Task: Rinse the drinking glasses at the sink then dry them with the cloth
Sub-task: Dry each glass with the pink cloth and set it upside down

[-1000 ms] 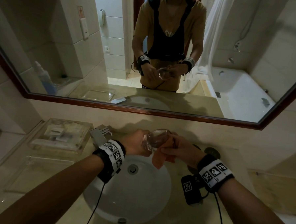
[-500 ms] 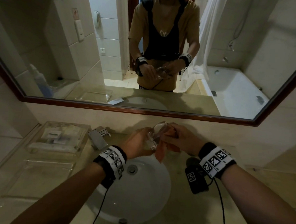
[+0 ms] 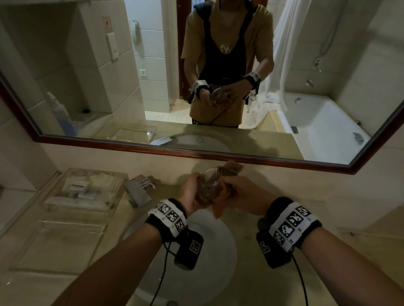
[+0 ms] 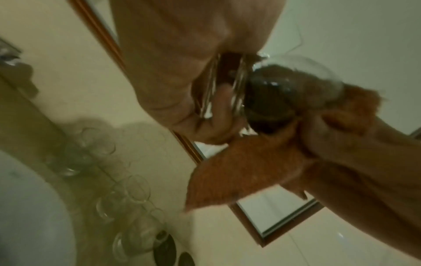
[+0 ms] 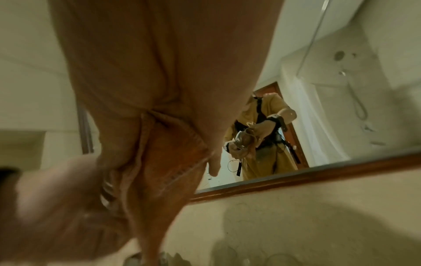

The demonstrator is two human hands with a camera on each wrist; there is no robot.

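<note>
Above the back of the white sink (image 3: pixel 213 265) I hold a clear drinking glass (image 3: pixel 210 183) tilted, its mouth toward the mirror. My left hand (image 3: pixel 192 189) grips its base end; in the left wrist view the fingers (image 4: pixel 218 115) curl round the thick base of the glass (image 4: pixel 296 72). My right hand (image 3: pixel 241 194) holds an orange cloth (image 3: pixel 221 205), part of it stuffed into the glass and sticking out at the rim. The cloth (image 4: pixel 239 172) hangs below the glass. In the right wrist view the cloth (image 5: pixel 164 162) is bunched in my palm.
A chrome tap (image 3: pixel 139 189) stands left of the sink. Clear acrylic trays (image 3: pixel 84 188) with toiletries sit on the counter's left. Several other glasses (image 4: pixel 134 190) stand on the counter behind the sink, beside dark round coasters (image 4: pixel 164 250). A framed mirror (image 3: pixel 196 150) runs along the wall.
Both hands have lifted the glass a little toward the mirror, and the cloth now reaches further into it and shows at the rim.
</note>
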